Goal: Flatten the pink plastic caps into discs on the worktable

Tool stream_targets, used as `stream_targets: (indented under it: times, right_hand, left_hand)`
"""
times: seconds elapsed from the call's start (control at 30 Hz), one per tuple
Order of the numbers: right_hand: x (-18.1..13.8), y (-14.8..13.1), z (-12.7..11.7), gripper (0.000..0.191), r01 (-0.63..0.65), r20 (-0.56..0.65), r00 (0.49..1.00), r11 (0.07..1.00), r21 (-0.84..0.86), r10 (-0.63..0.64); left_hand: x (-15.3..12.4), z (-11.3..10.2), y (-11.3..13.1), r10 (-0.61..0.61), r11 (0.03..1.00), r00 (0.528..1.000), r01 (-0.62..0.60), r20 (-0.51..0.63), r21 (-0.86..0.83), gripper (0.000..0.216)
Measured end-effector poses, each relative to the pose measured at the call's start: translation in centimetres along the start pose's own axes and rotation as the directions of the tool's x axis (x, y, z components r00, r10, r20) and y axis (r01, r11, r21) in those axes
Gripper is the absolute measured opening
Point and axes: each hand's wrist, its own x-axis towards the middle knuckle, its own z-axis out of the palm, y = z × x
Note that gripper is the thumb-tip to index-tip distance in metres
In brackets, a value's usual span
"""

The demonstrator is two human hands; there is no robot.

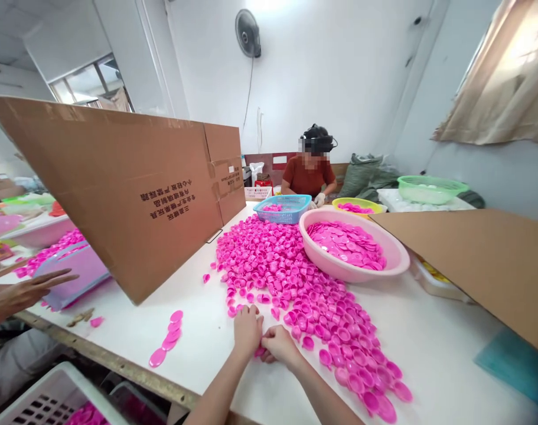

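My left hand (pixel 248 327) is closed, with its fingers curled down at the near edge of a heap of small pink plastic cups (pixel 290 271). Right beside it, my right hand (pixel 279 345) is closed in a pinch. A pink plastic piece (pixel 259 352) shows between the two hands, and both seem to grip it. Fingers cover most of it, so its exact shape is hidden. To the left, a short row of flat pink discs (pixel 171 332) lies overlapping on the white table (pixel 193 354).
A pale pink basin (pixel 401 260) holds many pink discs. Behind stand a blue basket (pixel 290 202) and a yellow tray (pixel 375 206). Cardboard (pixel 162 195) rises on the left; another cardboard flap (pixel 485 248) juts in right. A co-worker (pixel 310 174) sits opposite; another person's hand (pixel 33 292) is left.
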Motion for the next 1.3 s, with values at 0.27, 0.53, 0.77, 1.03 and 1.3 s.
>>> stream_targets:
  times: [0.27, 0.53, 0.77, 1.03, 1.3]
  right_hand:
    - [1.5, -0.8, -2.1, 0.015, -0.059, 0.292, 0.947, 0.969, -0.242, 0.13]
    - [0.7, -1.0, -1.6, 0.015, -0.027, 0.337, 0.937, 0.982, -0.186, 0.09]
    - [-0.5, -1.5, -1.2, 0.013, 0.062, 0.259, 0.966, 0.954, -0.294, 0.017]
    - [0.0, -2.7, 2.7, 0.03, 0.474, 0.238, 0.877, 0.832, -0.288, -0.417]
    - [6.3, -3.1, 3.9, 0.049, 0.499, -0.067, 0.766, 0.656, -0.566, -0.64]
  left_hand:
    - [-0.4, 1.2, 0.1, -0.005, 0.989, 0.999, 0.012, -0.049, 0.146, 0.023]
    - [0.0, 1.7, -0.9, -0.051, 0.991, 0.993, 0.064, -0.103, 0.12, 0.027]
    - [-0.7, 0.6, 0.2, -0.068, 0.972, 0.997, 0.056, 0.043, 0.23, 0.045]
    - [-7.3, -11.3, -9.5, -0.31, 0.928, 0.939, 0.333, -0.147, 0.166, 0.043]
    - [-13.8, -18.0, -19.6, -0.431, 0.636, 0.791, 0.608, -0.435, 0.475, 0.035]
